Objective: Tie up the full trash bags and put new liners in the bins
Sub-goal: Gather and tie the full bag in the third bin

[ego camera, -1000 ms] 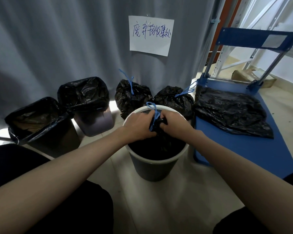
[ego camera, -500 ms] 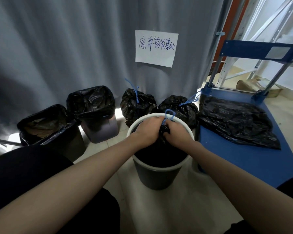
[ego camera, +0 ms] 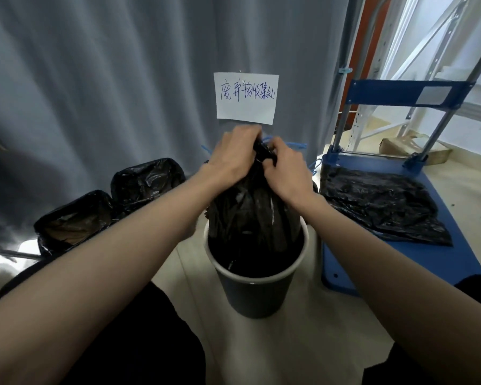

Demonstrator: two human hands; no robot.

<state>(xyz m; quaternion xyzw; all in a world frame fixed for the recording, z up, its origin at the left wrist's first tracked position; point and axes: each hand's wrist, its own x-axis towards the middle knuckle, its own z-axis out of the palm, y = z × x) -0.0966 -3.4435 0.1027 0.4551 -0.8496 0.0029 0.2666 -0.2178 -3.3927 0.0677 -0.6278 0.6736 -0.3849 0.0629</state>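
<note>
Since the earlier frame, both hands have raised the trash bag [ego camera: 250, 215] partway out of the round bin [ego camera: 257, 290]. Left hand [ego camera: 233, 155] and right hand [ego camera: 285, 168] grip its gathered neck. Film is soft and slippery; load probably moderate. Hold below the blue drawstring [ego camera: 297, 145].

Person's body as seen from the head view: both forearms bare to the frame edge, no sleeves, watch or jewellery visible; left hand [ego camera: 235, 155] and right hand [ego camera: 285, 168] ungloved; dark, plain black clothing covers the legs at lower left and lower right.
</note>
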